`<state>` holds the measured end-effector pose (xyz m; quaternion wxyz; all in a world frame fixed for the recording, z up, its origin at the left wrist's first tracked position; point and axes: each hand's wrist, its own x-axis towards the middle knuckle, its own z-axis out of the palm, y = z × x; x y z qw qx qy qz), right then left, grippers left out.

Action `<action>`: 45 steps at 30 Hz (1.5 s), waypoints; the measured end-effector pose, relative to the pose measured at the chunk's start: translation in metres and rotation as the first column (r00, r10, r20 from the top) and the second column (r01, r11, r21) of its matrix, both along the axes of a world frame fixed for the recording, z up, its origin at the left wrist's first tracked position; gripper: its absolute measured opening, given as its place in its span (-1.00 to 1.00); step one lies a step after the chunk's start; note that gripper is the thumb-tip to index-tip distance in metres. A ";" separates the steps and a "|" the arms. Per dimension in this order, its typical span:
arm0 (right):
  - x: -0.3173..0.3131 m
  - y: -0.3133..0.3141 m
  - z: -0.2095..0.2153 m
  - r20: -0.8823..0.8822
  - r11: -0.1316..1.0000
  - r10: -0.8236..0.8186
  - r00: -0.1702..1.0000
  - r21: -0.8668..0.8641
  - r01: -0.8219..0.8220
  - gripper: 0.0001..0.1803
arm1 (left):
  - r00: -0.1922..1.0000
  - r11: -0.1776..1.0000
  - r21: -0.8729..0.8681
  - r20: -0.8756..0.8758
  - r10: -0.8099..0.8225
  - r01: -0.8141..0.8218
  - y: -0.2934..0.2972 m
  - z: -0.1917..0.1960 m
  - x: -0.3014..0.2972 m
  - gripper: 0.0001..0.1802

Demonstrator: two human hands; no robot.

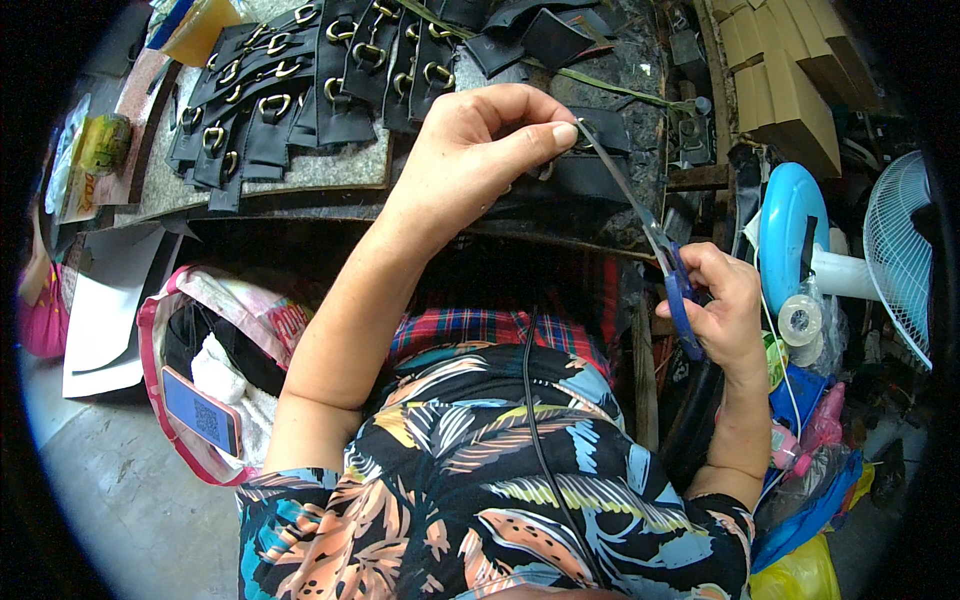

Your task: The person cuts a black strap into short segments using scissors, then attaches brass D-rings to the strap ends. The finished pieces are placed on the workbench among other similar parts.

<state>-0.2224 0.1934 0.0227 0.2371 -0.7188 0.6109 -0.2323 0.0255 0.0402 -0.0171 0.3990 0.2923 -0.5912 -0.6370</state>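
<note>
My right hand [725, 305] grips a pair of scissors [682, 305] by the blue handles, at the right over the bench edge. The long blades slant up and left, and their tips come close to my left fingertips. Thumb and forefinger of my left hand [480, 150] are pinched together above the bench; what sits between them is too small to make out. Under that hand lies a black strap piece [590, 178], partly covered. Many black straps with brass-coloured D-rings [340, 90] lie in rows to the left of it.
Cardboard boxes [790, 110] stand at the far right, beside a blue-and-white fan [795, 225]. A bag with a phone [203, 412] on top is at lower left. A green cord [630, 92] crosses the bench. Plastic bags [800, 520] lie at lower right.
</note>
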 end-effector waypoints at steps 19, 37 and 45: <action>-0.008 -0.127 -0.015 -0.325 0.902 -0.371 0.870 -0.349 0.255 -0.67 | 0.997 0.959 -0.272 -0.040 0.071 -0.079 0.008 -0.011 -0.005 -0.74; 0.051 -0.074 0.007 0.323 0.939 0.008 0.946 -0.327 0.104 -0.88 | 0.894 0.546 -0.831 0.165 0.418 -0.102 0.021 0.008 0.017 -0.50; 0.044 -0.073 0.004 0.320 0.925 -0.042 0.947 -0.346 0.158 -0.84 | 0.955 0.799 -0.601 0.246 0.166 0.016 0.025 0.020 0.030 -0.69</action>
